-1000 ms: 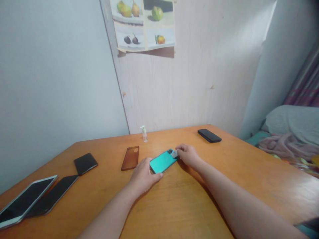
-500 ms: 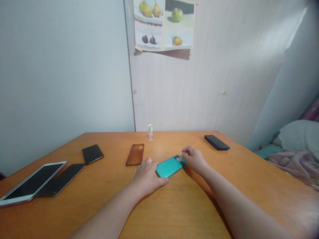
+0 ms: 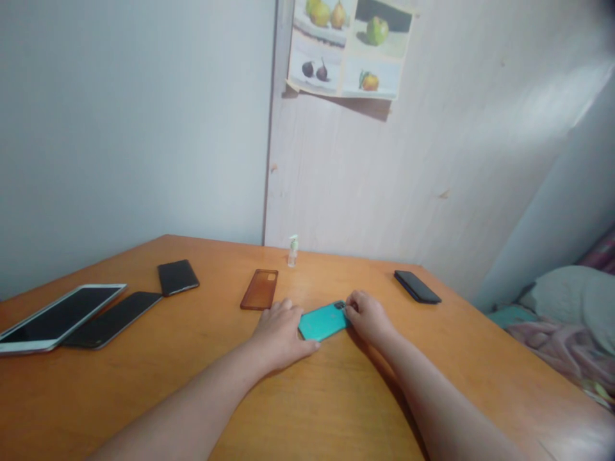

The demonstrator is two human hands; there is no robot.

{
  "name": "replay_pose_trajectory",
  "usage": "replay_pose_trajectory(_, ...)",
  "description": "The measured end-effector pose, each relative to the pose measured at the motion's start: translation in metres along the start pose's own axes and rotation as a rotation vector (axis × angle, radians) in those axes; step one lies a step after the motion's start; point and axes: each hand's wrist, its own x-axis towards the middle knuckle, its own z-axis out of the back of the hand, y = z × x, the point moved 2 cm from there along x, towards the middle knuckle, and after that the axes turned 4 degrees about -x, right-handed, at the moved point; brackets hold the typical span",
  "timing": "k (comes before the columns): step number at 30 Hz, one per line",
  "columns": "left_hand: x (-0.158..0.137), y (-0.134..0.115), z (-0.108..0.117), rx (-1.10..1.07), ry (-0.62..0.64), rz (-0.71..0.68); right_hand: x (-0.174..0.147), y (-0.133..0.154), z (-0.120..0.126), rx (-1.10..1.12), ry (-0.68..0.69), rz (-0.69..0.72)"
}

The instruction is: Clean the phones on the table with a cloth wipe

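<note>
A turquoise smartphone [image 3: 323,322] lies back side up on the table, tilted a little, its dark camera block at the far right corner. My left hand [image 3: 281,336] holds its left end, thumb along the near edge and fingers around the far side. Over the right end, beside the camera block, my right hand [image 3: 368,317] is closed in a pinch. A small white wipe showed in those fingers a moment ago; now they almost wholly hide it. Just beyond my left hand lies a brown translucent phone case [image 3: 260,290].
On the wooden table [image 3: 298,410] a white tablet [image 3: 60,318], a dark phone [image 3: 113,320] and a black flat case [image 3: 177,277] lie at left. A small pump bottle [image 3: 293,251] stands at the back. A black wallet-like case [image 3: 416,286] lies at right.
The view has tilted and shifted. My right hand has moved slightly along the phone's camera end, and the white wipe is now mostly hidden. My left hand keeps its hold.
</note>
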Motion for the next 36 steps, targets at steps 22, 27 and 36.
replay_pose_trajectory(22,-0.001,-0.007,0.008,0.009,0.018,-0.044,-0.024,0.031,0.001,-0.062,0.343,0.364)
replay_pose_trajectory(27,0.000,-0.005,0.005,0.006,0.011,-0.047,-0.019,0.016,0.003,-0.112,0.377,0.139)
replay_pose_trajectory(36,0.000,-0.006,0.005,0.011,-0.001,-0.050,-0.016,0.013,-0.006,-0.066,0.419,0.199)
